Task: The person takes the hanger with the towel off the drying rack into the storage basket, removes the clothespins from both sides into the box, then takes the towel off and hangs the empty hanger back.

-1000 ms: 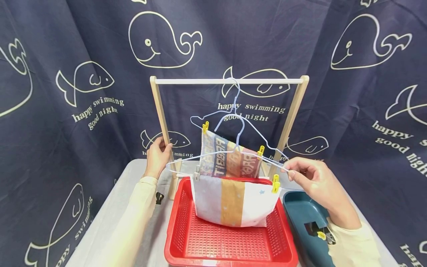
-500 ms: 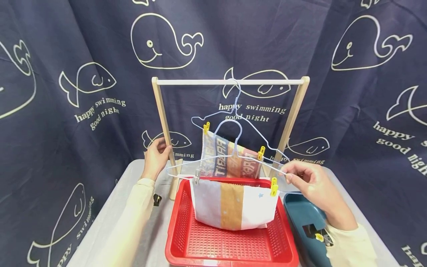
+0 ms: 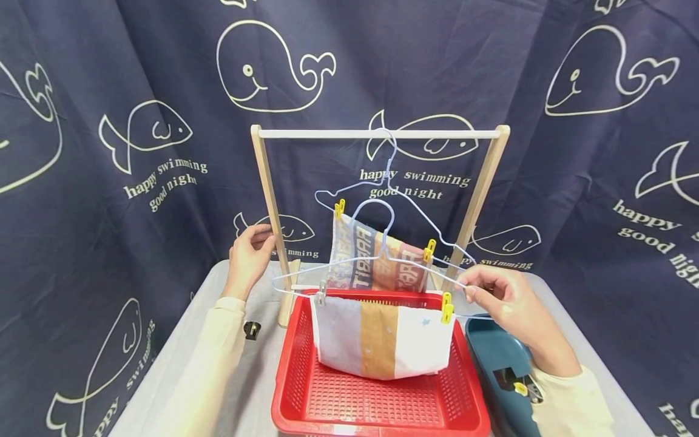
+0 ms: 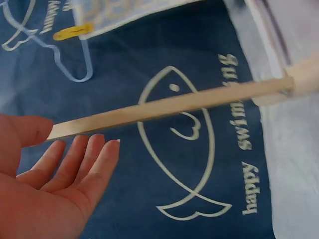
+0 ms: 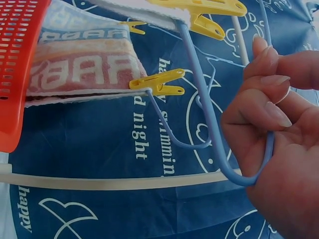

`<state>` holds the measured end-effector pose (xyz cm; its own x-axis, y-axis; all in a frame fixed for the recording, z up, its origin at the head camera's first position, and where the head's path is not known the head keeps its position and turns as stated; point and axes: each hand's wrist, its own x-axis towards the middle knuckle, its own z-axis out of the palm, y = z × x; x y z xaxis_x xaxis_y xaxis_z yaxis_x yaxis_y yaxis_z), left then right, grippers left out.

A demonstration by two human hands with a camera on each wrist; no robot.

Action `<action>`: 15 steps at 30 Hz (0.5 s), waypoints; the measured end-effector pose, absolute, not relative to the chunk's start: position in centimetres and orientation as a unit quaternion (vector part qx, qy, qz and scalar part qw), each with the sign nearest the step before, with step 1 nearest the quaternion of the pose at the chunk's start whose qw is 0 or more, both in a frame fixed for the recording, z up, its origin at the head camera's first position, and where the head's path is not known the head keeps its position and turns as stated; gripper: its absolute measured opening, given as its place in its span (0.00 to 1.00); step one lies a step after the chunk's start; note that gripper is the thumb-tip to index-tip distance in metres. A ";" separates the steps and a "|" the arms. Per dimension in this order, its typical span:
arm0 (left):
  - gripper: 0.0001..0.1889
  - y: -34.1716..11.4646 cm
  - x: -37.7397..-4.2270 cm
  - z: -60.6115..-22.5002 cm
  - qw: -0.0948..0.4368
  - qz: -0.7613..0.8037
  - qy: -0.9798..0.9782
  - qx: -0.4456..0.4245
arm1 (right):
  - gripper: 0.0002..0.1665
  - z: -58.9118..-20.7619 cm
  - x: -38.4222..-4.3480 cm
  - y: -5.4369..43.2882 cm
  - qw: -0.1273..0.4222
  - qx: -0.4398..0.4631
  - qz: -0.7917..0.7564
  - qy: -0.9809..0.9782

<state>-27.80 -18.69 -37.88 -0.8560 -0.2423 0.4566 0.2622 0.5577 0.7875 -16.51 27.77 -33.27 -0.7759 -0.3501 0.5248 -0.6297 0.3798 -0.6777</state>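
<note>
Item, finished by the look of it: rear hanger (image 3: 388, 171), hooked on the white rail (image 3: 327, 133), lettered towel (image 3: 363, 277) clipped by two yellow pegs (image 3: 429, 250).

Item, in progress: front hanger (image 3: 384, 250), its hook well below the rail and free; striped towel (image 3: 378, 343) pegged by one metal clip (image 3: 321, 294) and one yellow clip (image 3: 447, 308), hanging above the red basket (image 3: 382, 430). Pegging seems complete; this hanger is not on the rail.

Your right hand (image 3: 505, 300): fingers curled, pinching the front hanger's right end.

Your left hand (image 3: 248, 261): fingers spread loosely, gripping nothing, thumb at the wooden post (image 3: 266, 182); contact uncertain.

Changes against one second ago: your front hanger and its towel sit slightly lower; your left hand lies a little farther out from the post.
</note>
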 end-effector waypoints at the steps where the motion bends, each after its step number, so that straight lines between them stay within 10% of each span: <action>1: 0.15 -18.7 -27.6 -37.6 0.272 -0.470 -0.840 -0.005 | 0.16 -33.3 -16.5 27.7 0.148 0.301 0.469 -0.817; 15: 0.14 -17.5 -24.3 -33.8 0.297 -0.489 -0.820 -0.001 | 0.15 -33.5 -16.9 27.1 0.128 0.299 0.472 -0.819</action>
<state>-24.28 -17.52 -33.85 -0.8235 -0.2882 0.4887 0.2930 0.5216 0.8013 -16.88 27.08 -33.55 -0.7877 -0.3694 0.4930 -0.6117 0.3748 -0.6967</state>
